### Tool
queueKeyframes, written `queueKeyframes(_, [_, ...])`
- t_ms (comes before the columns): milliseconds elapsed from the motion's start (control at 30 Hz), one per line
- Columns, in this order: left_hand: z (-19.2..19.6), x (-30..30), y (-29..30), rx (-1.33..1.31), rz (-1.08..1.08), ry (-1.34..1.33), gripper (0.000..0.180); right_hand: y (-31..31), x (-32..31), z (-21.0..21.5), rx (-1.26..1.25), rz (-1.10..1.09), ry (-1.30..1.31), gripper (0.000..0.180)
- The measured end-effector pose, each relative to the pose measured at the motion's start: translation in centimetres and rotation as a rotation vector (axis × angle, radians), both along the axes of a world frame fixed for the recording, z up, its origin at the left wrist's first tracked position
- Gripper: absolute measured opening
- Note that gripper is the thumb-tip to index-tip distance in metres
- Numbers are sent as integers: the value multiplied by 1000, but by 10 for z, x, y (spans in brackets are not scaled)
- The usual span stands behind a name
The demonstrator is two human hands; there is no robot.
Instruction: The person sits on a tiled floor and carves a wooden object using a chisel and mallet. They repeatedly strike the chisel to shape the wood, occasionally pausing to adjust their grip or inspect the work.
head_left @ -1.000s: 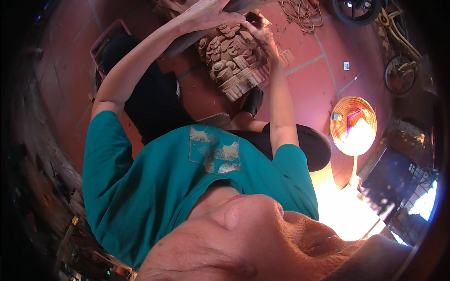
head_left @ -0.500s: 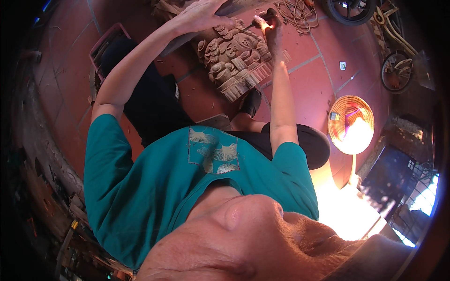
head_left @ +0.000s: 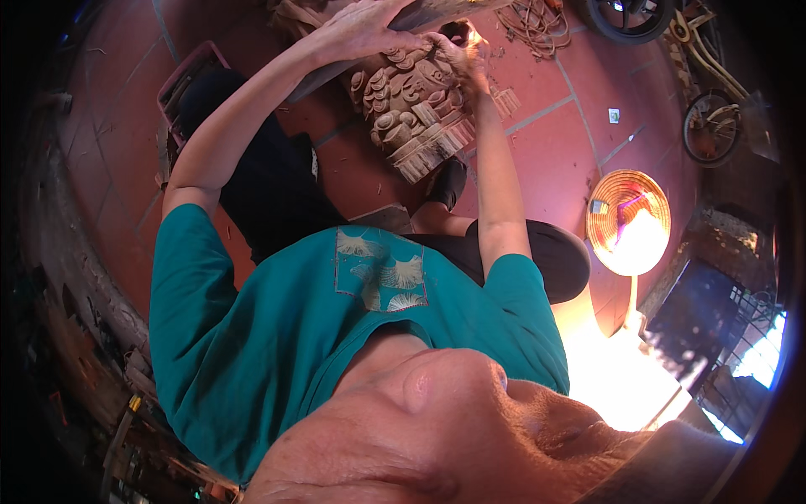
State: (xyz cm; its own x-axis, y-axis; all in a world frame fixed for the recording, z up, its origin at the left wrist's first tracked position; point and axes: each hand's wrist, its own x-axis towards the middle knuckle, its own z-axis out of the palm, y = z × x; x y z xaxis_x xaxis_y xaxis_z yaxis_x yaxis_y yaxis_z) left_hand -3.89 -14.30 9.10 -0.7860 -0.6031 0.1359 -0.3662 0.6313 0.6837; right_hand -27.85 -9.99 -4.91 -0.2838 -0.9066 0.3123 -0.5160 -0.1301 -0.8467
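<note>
Two hands: left hand (head_left: pixel 357 29), right hand (head_left: pixel 460 52); one wood carving (head_left: pixel 411 113).

We wear a teal short-sleeved T-shirt (head_left: pixel 277 353) with a rounded neckline. A square printed patch (head_left: pixel 382 273) sits on its chest, a slightly greyer teal with pale fan-like shell or leaf shapes in cream. The sleeves end above the elbows, so both forearms are bare, without watch, bracelet or glove that we can see. Our left hand (head_left: pixel 361 29) and right hand (head_left: pixel 462 55) are bare too, no rings that we can make out. Below the shirt we have dark black trousers (head_left: pixel 260 185), loose in cut.
</note>
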Motion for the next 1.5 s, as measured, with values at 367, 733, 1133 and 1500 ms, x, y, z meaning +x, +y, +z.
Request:
queueKeyframes(367, [-5,-6,4,-20,27,-109,84,-12,-9,-17,-234,76,71,45])
queueKeyframes(733, [-13,-8,-2,-1,24,-103,83,-3,-11,-14,-202,42,100,37])
queueKeyframes(1133, [-6,-4,-1,4,26,-77,84,1,-37,-21,-165,-4,-16,28])
queueKeyframes(1500, [3,-10,6,36,-2,20,82,18,-3,21,28,-78,97,40])
